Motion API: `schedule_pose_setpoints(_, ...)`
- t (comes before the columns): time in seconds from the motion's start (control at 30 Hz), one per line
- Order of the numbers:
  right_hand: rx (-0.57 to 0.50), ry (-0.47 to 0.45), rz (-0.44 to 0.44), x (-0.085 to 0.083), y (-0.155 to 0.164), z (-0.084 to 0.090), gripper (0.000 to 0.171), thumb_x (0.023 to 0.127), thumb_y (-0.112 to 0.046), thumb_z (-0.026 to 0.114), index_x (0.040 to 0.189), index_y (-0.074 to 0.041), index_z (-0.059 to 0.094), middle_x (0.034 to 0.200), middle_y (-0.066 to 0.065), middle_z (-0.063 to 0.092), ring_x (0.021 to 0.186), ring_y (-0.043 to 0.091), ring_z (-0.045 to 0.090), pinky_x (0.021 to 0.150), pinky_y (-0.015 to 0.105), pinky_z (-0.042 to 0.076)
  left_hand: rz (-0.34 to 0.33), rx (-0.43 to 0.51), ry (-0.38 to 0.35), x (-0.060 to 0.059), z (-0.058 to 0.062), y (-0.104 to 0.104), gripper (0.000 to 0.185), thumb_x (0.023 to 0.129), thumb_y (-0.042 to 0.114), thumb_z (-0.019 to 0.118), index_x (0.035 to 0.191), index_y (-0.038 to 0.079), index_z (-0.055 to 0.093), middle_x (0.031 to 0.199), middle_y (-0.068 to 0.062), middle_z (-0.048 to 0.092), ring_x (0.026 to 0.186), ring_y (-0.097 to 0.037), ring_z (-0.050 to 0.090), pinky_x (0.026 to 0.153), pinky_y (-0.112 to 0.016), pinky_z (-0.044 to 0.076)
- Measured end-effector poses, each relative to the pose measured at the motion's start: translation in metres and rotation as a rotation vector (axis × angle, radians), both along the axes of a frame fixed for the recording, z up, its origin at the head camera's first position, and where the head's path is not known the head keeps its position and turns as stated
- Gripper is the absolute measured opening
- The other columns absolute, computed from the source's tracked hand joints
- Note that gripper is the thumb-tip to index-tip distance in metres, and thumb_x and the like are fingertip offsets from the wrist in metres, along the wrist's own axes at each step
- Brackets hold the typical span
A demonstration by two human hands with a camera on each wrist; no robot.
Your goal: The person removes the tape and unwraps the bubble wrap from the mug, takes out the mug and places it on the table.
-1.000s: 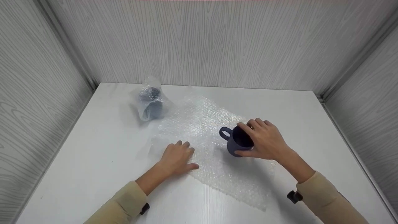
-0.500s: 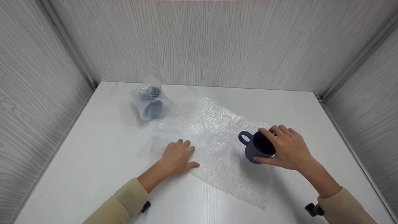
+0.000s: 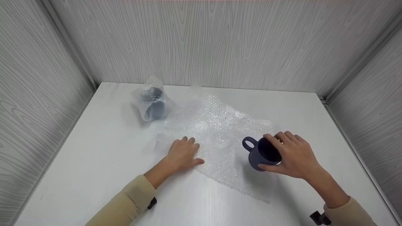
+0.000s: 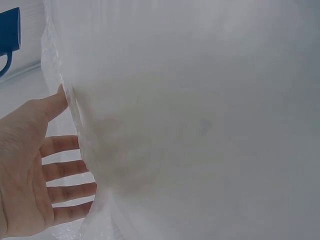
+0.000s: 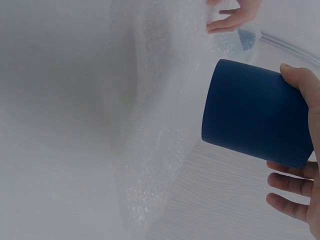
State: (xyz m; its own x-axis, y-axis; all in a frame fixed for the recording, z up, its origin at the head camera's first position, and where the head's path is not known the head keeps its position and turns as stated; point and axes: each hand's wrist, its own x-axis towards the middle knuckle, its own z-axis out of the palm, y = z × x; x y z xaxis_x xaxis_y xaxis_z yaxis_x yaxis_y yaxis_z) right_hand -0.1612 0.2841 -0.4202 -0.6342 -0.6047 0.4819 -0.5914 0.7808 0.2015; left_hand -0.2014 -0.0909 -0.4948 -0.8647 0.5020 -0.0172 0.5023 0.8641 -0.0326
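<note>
My right hand (image 3: pixel 293 157) grips a dark blue mug (image 3: pixel 257 158) near its rim, thumb on the near side and fingers over the far side. The mug is tilted, mouth toward the palm and handle pointing left, above a sheet of bubble wrap (image 3: pixel 216 150). In the right wrist view, the mug (image 5: pixel 257 112) shows its smooth side and base. My left hand (image 3: pixel 183 153) rests at the left front edge of the sheet. Its fingers (image 4: pixel 65 170) are spread and fairly straight in the left wrist view, tips at the wrap's edge.
A second blue mug wrapped in bubble wrap (image 3: pixel 154 105) stands at the back left of the white table (image 3: pixel 100 163). Wood-grain panels (image 3: pixel 201 44) enclose the table at the back and both sides.
My right hand has carried the mug to the right and a little nearer. The left hand has shifted slightly forward, and the sheet's near edge has moved a little away from me.
</note>
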Motion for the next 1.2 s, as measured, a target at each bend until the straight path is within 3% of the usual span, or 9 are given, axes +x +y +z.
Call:
schedule_pose_setpoints(0.57,-0.012,0.002,0.014,0.006,-0.011,-0.007,0.094,0.061,-0.075,0.086,0.131,-0.016,0.068,0.097,0.007,0.066,0.082,0.025,0.062,0.067,0.040,0.058,0.013,-0.034,-0.025,-0.027,0.000,0.027,0.065,0.099,0.068,0.058,0.129,0.011,0.069,0.129,-0.012,0.069,0.122,-0.035,0.066,0.093,-0.046,0.059)
schedule_pose_setpoints(0.8,-0.020,0.001,0.044,0.009,-0.021,-0.010,0.094,0.060,-0.075,0.087,0.130,-0.016,0.068,0.097,0.006,0.066,0.082,0.023,0.062,0.066,0.038,0.057,0.020,-0.014,-0.049,-0.035,0.000,0.038,0.066,0.099,0.067,0.057,0.132,0.011,0.068,0.134,-0.013,0.067,0.124,-0.034,0.064,0.097,-0.048,0.058)
schedule_pose_setpoints(1.2,-0.017,-0.014,0.110,0.015,-0.047,-0.022,0.096,0.058,-0.081,0.086,0.129,-0.018,0.069,0.097,0.002,0.066,0.083,0.019,0.062,0.067,0.035,0.057,0.011,0.024,-0.027,-0.044,-0.003,0.051,0.064,0.098,0.066,0.060,0.129,0.011,0.070,0.134,-0.013,0.068,0.123,-0.035,0.065,0.095,-0.047,0.058)
